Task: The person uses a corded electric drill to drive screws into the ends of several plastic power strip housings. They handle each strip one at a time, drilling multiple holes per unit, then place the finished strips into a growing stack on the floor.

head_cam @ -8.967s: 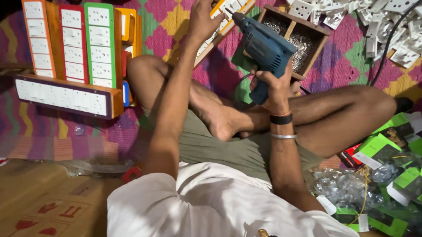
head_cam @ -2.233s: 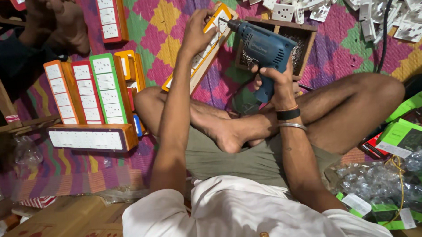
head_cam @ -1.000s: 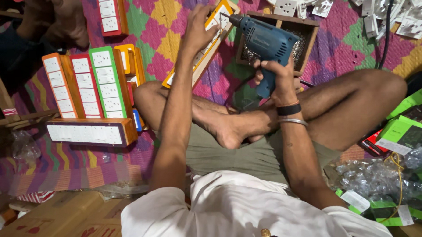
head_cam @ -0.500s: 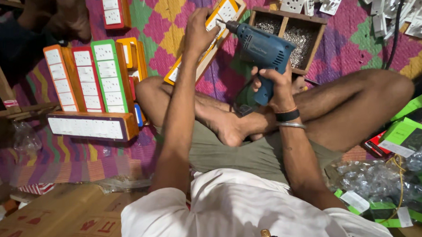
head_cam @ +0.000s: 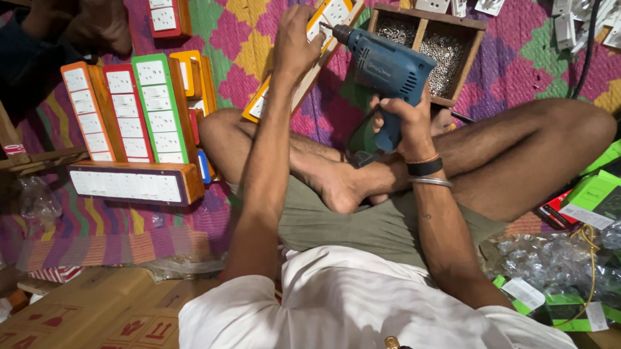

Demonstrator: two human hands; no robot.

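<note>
Over a pink zigzag-woven mat [head_cam: 526, 57], the left hand [head_cam: 296, 48] grips the tilted yellow-framed wooden socket board [head_cam: 306, 54], the right hand [head_cam: 401, 120] clamps the blue electric drill [head_cam: 389, 68], bit at its upper end.

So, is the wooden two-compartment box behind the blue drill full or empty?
Neither: both compartments of the wooden box hold small silvery screws, filled partway.

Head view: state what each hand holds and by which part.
Right hand grips the blue drill by its pistol handle. Left hand holds the yellow-edged socket board near its upper end.
</note>
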